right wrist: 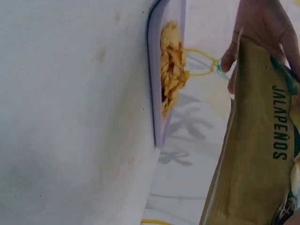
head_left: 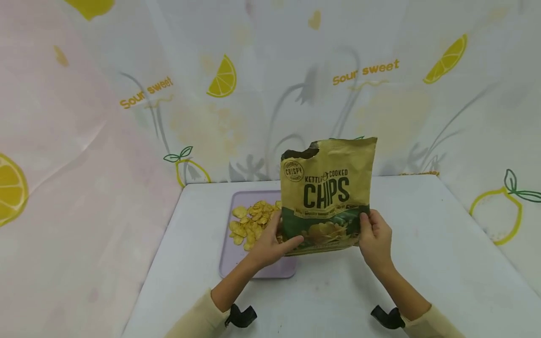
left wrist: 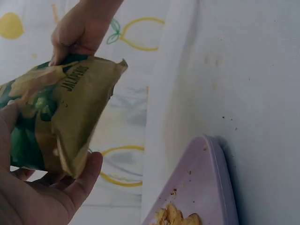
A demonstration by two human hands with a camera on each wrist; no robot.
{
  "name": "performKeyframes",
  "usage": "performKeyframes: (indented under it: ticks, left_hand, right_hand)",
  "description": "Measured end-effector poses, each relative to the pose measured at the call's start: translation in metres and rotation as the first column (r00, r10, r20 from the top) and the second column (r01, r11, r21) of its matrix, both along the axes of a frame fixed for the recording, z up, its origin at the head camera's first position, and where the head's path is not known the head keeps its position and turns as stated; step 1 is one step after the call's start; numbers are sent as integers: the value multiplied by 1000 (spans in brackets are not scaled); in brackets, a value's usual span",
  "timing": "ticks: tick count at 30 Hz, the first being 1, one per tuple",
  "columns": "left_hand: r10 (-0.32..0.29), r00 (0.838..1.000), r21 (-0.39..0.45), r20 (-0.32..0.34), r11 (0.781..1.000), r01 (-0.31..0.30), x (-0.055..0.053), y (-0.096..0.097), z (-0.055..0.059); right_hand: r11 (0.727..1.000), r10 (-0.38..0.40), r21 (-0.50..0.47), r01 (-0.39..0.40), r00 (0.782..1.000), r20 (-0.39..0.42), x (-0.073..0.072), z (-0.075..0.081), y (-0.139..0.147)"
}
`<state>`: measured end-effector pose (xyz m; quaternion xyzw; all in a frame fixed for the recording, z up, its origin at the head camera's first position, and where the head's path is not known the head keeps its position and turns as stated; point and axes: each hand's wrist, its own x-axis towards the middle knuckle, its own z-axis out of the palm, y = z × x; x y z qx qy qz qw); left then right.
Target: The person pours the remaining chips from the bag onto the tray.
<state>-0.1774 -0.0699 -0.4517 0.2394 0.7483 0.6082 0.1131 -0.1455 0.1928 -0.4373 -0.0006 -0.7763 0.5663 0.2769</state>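
Note:
A gold and green bag of kettle-cooked chips [head_left: 327, 188] is held upright above the table, its top left corner torn away. My left hand [head_left: 268, 244] grips the bag's lower left side, thumb across the front and fingers behind and under the bottom. At the lower right edge my right hand [head_left: 376, 237] pinches the bag, its thumb on the front. The word "jalapeños" shows on the bag's underside in both wrist views. Behind and left of the bag, a pile of potato chips [head_left: 249, 223] lies on a lilac tray [head_left: 272, 270], partly hidden by the bag and left hand.
The white table [head_left: 422, 234] meets a light cloth backdrop [head_left: 270, 117] printed with lemons and words. Small crumbs dot the tray and the tabletop near its corner in the left wrist view. Black bands with short curved parts are at both wrists.

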Motion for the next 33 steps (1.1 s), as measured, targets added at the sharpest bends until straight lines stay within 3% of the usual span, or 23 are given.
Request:
performKeyframes:
  ticks: [2,5,9,12,14,17,19,23,27,30,33]
  left_hand:
    - [-45,999,45,16,998,44,-2,3,1]
    - [-83,996,107,-11,991,84,-6,7,2]
    - [-65,997,141,-41,988,70,-10,9,1]
    - [-37,999,147,-37,988,43,-12,9,0]
    - [-26,999,166,-38,986,32,-13,9,0]
    - [-10,998,227,-55,974,22,-16,10,2]
    - [5,996,240,-85,971,15,-17,11,2]
    - [60,985,112,-162,993,-42,-13,13,-1]
    - [86,970,-46,-229,994,-99,-9,18,-6]
    - [59,967,-105,-249,991,-87,-9,24,-8]
    - [-1,970,-130,-244,991,-32,-9,29,-9]
  right_hand:
    - [999,-37,-1,37,999,-38,1,-3,-1]
    - [998,-66,-7,65,996,-65,4,-6,-4]
    - [999,-43,19,45,995,-92,6,-6,-3]
    - [993,19,117,-7,995,-98,5,-7,1]
    - [975,84,214,-65,993,-81,5,-8,4]
    - [919,183,360,-161,983,-28,3,-10,10]
    - [887,244,403,-227,970,10,2,-12,13]
    - [863,287,425,-275,957,36,1,-17,19]
    - [851,243,479,-217,970,9,1,-24,24]
    - [834,224,518,-192,975,-1,3,-28,29]
    - [816,231,545,-195,973,4,5,-29,35]
